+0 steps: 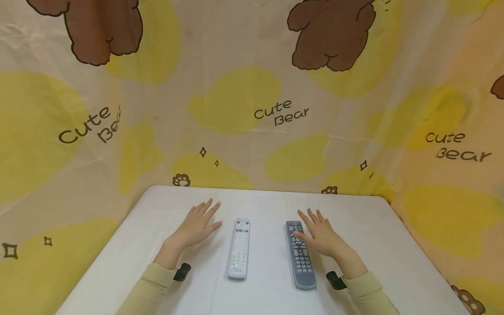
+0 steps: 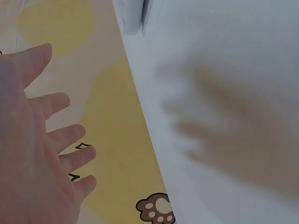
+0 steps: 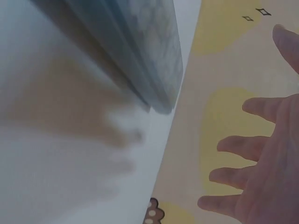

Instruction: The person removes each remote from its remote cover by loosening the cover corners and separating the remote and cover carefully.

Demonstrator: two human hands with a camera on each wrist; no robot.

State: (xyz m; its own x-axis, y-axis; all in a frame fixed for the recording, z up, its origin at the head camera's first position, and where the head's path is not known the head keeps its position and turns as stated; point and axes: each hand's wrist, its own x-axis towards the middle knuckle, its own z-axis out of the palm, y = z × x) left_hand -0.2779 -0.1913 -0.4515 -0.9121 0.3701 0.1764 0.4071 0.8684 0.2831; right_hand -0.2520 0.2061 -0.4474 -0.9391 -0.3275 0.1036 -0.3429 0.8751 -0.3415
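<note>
Grey and white, a darker remote (image 1: 303,264) and a paler remote (image 1: 239,249) are lying apart on the table (image 1: 267,288), any lettering on them being too small to read. Released, the left hand (image 1: 197,227) and right hand (image 1: 323,236) are hovering with spread fingers, the right thumb blocking some of the darker remote's buttons in the head view. Behind, a yellow-patched cloth (image 1: 228,48) is hanging, repeatedly reading "Cute Bear".

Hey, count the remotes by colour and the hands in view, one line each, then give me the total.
White remote: 1
Grey remote: 1
Hands, the left hand and the right hand: 2
Total: 4
</note>
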